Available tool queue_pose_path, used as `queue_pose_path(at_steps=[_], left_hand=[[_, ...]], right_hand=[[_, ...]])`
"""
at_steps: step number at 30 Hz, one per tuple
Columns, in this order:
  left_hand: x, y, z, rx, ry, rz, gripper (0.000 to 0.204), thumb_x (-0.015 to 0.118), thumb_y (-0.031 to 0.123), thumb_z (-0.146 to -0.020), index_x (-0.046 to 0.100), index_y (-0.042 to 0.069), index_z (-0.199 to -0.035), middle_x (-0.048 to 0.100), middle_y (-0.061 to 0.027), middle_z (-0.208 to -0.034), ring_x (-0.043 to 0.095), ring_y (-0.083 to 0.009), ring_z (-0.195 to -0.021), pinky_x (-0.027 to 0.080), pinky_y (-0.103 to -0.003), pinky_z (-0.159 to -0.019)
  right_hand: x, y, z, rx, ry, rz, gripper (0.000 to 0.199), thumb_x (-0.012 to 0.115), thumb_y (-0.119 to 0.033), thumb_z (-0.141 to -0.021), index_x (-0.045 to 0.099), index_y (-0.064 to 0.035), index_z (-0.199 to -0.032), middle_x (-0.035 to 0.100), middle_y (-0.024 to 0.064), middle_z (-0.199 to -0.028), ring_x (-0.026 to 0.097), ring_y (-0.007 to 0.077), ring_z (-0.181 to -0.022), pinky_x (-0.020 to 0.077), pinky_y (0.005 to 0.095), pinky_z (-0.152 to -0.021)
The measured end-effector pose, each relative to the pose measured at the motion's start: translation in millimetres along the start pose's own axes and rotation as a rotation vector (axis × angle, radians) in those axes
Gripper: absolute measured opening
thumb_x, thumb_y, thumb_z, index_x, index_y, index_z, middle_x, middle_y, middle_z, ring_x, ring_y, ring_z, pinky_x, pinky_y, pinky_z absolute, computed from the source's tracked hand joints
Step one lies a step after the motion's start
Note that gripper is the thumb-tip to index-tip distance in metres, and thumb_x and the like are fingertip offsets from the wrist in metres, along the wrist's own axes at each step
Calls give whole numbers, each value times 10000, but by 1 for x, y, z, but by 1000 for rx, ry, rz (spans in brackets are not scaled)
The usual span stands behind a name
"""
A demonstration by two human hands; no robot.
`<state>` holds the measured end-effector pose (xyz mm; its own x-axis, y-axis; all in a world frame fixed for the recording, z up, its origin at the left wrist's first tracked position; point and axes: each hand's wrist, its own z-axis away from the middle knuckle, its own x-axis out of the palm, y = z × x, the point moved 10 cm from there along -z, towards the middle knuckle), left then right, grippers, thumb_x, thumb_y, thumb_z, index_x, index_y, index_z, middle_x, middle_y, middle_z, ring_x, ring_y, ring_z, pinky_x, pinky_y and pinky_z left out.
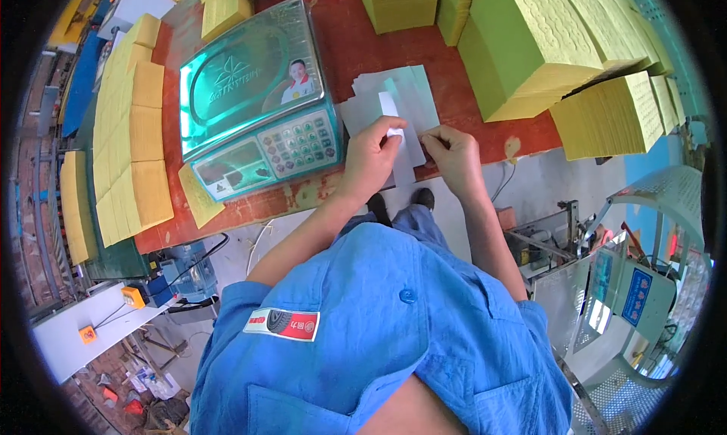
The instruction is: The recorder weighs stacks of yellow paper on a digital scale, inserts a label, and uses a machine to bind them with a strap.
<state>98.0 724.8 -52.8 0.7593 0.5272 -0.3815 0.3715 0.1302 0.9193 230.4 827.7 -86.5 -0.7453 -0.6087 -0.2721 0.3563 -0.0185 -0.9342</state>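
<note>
Pale, thin sheets lie in a loose, fanned pile at the table's front edge, and I cannot tell whether they are paper or plastic. Over this pile my left hand is closed in a pinch on a bright white sheet that is partly curled up. My right hand is just right of the pile, thumb and fingertips pressed together. What it pinches, if anything, is too small to make out. A digital scale with a shiny teal platform and a keypad stands left of my hands.
Stacks of yellow embossed sheets rise at the back right, with more yellow stacks along the left. A loose yellow sheet lies beside the scale on the red table. Metal machinery stands on the right, below table level.
</note>
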Motion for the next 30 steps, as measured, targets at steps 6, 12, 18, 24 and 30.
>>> queue_pose_path(at_steps=[6,12,18,24,30], left_hand=[[-2,-30,-2,-157,-23,164,179,590,26,-873,618,50,-1047,601,-50,-734,534,-102,-651,451,-276,-606],[-5,-16,8,-157,-31,100,149,591,22,-869,613,39,-1015,617,-82,-739,587,-157,-640,467,-315,-599],[-22,42,8,254,153,-328,67,589,32,-894,623,5,-946,648,-142,-773,619,-219,-627,473,-322,-576],[3,7,-8,-30,-13,36,141,657,138,-876,615,13,-925,649,-122,-767,626,-223,-671,482,-351,-616],[26,-15,-5,-278,-171,439,213,669,230,-916,626,25,-950,605,1,-852,525,-64,-768,440,-229,-696]], right_hand=[[17,-5,6,105,-159,-193,181,646,-148,-861,703,20,-896,657,114,-675,627,144,-623,499,320,-573],[18,-28,3,-144,-127,361,210,657,-182,-819,683,10,-900,637,210,-731,666,247,-658,511,386,-634],[7,-26,7,-128,-25,191,159,678,-141,-813,687,7,-870,655,179,-721,650,219,-627,504,356,-614],[8,-13,13,-7,-89,-67,166,683,-129,-859,676,32,-824,632,80,-660,590,106,-608,481,286,-549],[18,-1,14,84,-188,-515,149,657,-160,-910,661,-32,-835,598,-6,-716,557,77,-597,490,232,-544]])
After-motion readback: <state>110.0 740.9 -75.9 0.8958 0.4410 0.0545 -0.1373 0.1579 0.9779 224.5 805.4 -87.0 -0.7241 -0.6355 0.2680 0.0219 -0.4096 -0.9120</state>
